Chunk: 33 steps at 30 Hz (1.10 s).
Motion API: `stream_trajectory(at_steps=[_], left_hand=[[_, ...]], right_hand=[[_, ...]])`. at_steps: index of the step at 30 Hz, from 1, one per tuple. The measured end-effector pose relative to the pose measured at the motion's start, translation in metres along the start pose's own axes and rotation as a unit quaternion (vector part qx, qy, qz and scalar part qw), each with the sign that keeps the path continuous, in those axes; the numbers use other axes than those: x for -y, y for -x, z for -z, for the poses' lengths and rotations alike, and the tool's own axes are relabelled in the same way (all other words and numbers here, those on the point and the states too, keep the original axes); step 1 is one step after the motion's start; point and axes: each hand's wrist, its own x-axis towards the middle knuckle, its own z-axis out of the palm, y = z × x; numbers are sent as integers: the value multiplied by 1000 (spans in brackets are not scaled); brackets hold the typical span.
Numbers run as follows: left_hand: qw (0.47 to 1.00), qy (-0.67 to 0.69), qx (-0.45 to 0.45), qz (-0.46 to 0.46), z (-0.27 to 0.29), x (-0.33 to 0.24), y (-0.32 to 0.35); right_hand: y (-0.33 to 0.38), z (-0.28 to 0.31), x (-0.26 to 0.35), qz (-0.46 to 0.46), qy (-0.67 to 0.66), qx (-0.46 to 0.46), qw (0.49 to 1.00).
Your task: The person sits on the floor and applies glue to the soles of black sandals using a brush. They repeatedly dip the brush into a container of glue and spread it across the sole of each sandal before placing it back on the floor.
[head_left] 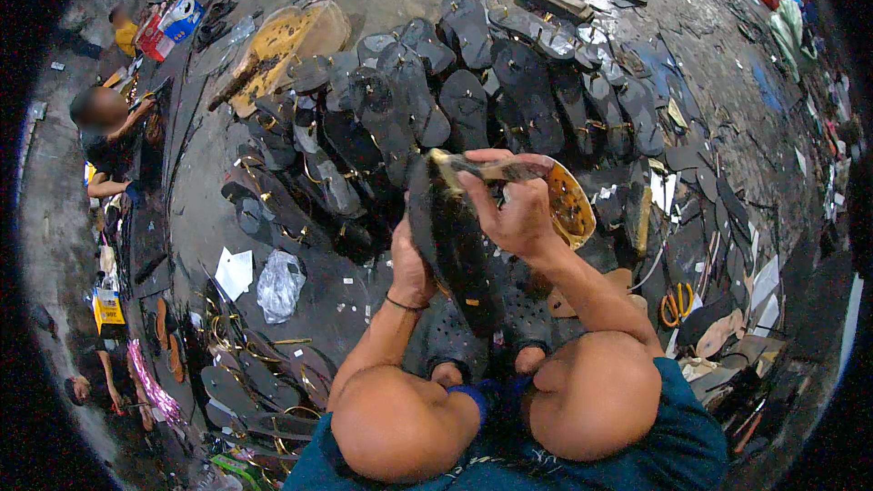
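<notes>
My left hand (412, 264) is closed round the side of a long black sandal sole (459, 259), holding it up on a slant between my knees. In my right hand (520, 218) is a brush (498, 168), its handle pinched between thumb and fingers. The brush's pale, yellowish end touches or lies just over the sole's far end; a blur there hides the exact contact. Just beyond my right wrist stands a yellow bowl (571, 205) with dark spots inside, partly covered by that hand. Several black sandal soles (464, 109) lie in rows on the floor ahead of my hands.
A yellowish scoop-shaped container (289, 50) lies beyond the rows at left. Orange-handled scissors (677, 305) are on the right, among scraps. A clear plastic bag (282, 286) rests at left. Another person (114, 127) sits at the far left, and more soles (250, 386) lie nearer.
</notes>
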Motion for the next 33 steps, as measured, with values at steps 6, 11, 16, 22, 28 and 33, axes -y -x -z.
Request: stream_trajectory(at_steps=[6, 11, 16, 22, 28, 33], left_hand=[[997, -42, -19, -63, -20, 6, 9], [989, -5, -49, -139, -41, -27, 4], [968, -250, -10, -14, 39, -13, 13], [977, -189, -94, 32, 57, 0, 85], [997, -55, -55, -8, 29, -22, 45], [998, 14, -24, -59, 3, -24, 7]], right_hand=[[10, 3, 17, -37, -85, 14, 996], [38, -14, 25, -175, -169, -26, 970], [15, 12, 17, -309, -317, 13, 897], [52, 36, -36, -444, -312, 53, 838], [47, 9, 24, -296, -188, 313, 883], [42, 4, 28, -270, -145, 215, 927]])
